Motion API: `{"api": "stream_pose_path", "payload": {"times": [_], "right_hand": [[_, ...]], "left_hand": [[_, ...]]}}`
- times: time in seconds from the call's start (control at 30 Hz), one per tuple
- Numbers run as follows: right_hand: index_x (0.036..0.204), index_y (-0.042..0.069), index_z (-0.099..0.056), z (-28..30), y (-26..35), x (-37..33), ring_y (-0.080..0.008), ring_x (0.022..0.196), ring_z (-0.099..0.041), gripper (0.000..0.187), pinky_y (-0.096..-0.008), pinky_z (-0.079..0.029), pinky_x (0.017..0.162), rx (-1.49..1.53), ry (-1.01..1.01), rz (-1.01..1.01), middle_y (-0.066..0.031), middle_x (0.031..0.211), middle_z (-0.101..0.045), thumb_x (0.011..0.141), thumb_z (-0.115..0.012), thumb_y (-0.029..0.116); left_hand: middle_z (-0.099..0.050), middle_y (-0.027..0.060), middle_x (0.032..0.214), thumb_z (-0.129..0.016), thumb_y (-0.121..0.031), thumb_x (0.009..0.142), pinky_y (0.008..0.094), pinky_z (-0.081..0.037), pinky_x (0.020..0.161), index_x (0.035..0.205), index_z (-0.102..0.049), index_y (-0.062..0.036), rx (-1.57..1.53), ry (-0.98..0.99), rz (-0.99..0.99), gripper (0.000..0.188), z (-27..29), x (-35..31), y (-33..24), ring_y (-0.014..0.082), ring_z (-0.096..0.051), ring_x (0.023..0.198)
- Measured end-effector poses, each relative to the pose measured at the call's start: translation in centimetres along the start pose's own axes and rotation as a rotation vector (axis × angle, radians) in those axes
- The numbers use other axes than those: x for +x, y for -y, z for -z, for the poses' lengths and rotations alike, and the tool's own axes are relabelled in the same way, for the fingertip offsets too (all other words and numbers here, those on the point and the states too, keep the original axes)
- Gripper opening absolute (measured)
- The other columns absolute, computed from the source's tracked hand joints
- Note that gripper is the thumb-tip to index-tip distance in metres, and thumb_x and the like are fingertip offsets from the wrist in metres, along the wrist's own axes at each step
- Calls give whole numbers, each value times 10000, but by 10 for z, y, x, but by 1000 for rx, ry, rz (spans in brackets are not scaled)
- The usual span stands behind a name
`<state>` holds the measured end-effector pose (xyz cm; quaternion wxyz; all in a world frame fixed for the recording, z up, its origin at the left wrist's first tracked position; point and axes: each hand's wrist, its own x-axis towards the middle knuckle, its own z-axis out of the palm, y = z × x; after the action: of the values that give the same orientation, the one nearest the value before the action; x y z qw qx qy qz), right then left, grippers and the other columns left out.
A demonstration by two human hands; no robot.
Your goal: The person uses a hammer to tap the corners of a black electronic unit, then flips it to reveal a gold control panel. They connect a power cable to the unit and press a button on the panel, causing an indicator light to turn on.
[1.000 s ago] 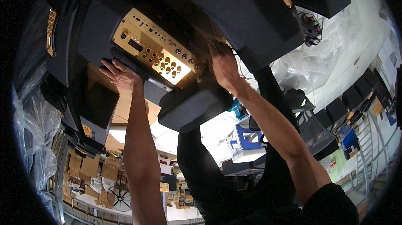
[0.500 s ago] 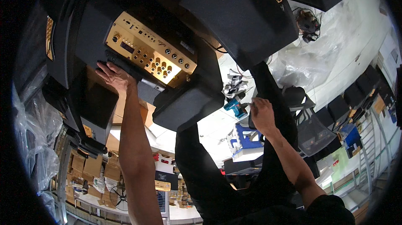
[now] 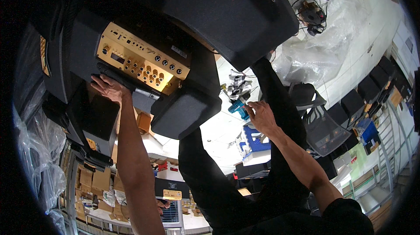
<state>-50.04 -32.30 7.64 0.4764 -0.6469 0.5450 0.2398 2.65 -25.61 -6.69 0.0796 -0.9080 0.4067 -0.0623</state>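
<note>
A black speaker cabinet with a gold control panel of knobs and jacks lies tilted before me. My left hand rests with fingers spread beside the black handle bar along the panel's edge. My right hand hovers by my right leg with fingers loosely bent and apart, and nothing shows in it. Just beyond its fingertips is a teal cordless drill. A black-and-white checkered cloth lies past the drill.
Another large black cabinet stands at the far side. A blue and white step stool is between my legs. Clear plastic wrap and a tangle of black cable lie at right, near a mesh office chair. More cabinets crowd the left.
The view has shifted, so the cabinets appear farther left. My right hand has come closer to the drill, its fingers reaching out more. My left hand stays by the handle bar.
</note>
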Motion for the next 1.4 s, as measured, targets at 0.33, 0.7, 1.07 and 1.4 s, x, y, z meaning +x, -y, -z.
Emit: {"api": "stream_pose_path", "payload": {"times": [0.33,0.7,1.07,1.4], "right_hand": [[1060,-23,-646,-2,-2,5,-333,848,-636,248,-455,-476,818,-4,10,36,-183,879,-683,882,-624,148],[1065,-21,-643,-3,-4,5,-319,843,-639,241,-448,-479,823,-20,22,60,-179,873,-683,894,-618,148],[1094,-10,-633,-3,-3,6,-326,883,-625,266,-459,-485,823,-22,37,38,-182,916,-681,908,-599,177],[1095,-16,-614,12,26,16,-337,810,-621,235,-432,-500,772,197,-85,167,-176,866,-655,903,-587,117]], "left_hand": [[-251,183,1522,-538,-398,925,627,-411,992,1421,-165,-120,71,-2,-14,680,13,3,-15,443,-223,1388],[-225,166,1533,-580,-338,902,612,-398,1025,1437,-136,-129,-30,15,37,726,-5,-3,3,422,-202,1400],[-224,114,1545,-497,-450,935,614,-346,1063,1433,-254,-124,-100,-16,84,643,7,3,-13,382,-182,1417],[-226,197,1523,-679,-543,773,647,-384,1012,1460,-161,-111,88,-2,-44,963,-16,-4,14,455,-207,1386]]}}
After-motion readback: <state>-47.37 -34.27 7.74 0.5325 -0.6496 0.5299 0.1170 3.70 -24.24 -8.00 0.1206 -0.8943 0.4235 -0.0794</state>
